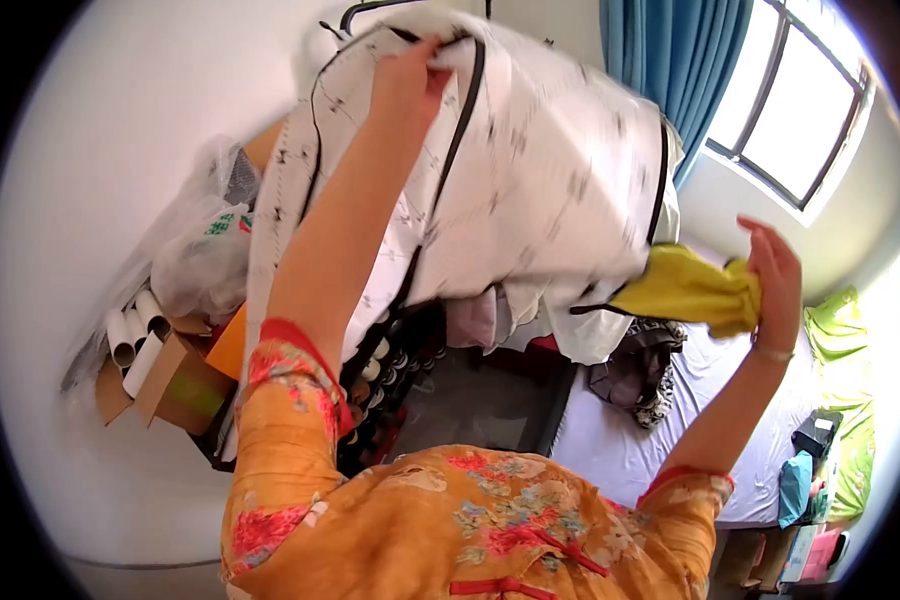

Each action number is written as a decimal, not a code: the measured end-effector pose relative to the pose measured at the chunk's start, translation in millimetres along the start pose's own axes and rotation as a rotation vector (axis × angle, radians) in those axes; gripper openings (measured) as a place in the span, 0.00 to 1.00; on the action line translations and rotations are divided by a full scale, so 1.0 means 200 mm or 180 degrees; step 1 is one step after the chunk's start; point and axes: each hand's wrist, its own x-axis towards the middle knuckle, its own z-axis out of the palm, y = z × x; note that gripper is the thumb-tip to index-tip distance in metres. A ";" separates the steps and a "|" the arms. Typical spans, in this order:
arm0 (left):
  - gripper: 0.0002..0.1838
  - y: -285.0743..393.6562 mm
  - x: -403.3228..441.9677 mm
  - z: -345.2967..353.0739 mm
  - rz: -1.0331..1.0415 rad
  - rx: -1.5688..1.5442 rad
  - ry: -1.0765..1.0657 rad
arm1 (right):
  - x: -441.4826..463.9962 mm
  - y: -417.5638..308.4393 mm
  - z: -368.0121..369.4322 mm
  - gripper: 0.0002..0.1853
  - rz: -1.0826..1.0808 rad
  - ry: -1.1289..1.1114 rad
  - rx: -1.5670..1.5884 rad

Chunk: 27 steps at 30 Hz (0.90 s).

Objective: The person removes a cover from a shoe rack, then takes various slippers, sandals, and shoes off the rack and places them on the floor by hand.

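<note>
The left hand (408, 85) pinches the black-trimmed edge of a white patterned cover (550, 170), which spreads across the far middle, left of the blue curtain (665, 70). At right, the right hand (776, 275) grips a yellow cloth (695, 290) (one finger stretched free) above the lilac-sheeted bed (610, 460), close beside the cover's lower right corner.

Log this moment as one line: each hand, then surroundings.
left hand: on black-edged white cover | right hand: holding yellow cloth | around: blue curtain, lavender sheet, cardboard box
</note>
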 end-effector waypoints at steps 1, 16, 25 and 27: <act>0.27 -0.03 0.12 0.05 0.0294 -0.0368 -0.0114 | -0.04 0.08 -0.04 0.15 0.0032 -0.0014 -0.0279; 0.45 -0.55 0.80 -0.63 0.1143 0.2153 0.1864 | -0.78 1.07 0.15 0.10 0.1995 -0.1098 0.0583; 0.26 -0.53 0.56 -0.71 -0.1086 0.2202 0.1175 | -0.68 1.18 0.28 0.10 0.2075 -0.1203 0.0726; 0.23 -0.49 0.38 -0.63 -0.0539 0.3054 0.0057 | -0.64 1.19 0.30 0.09 0.1978 -0.1267 0.0681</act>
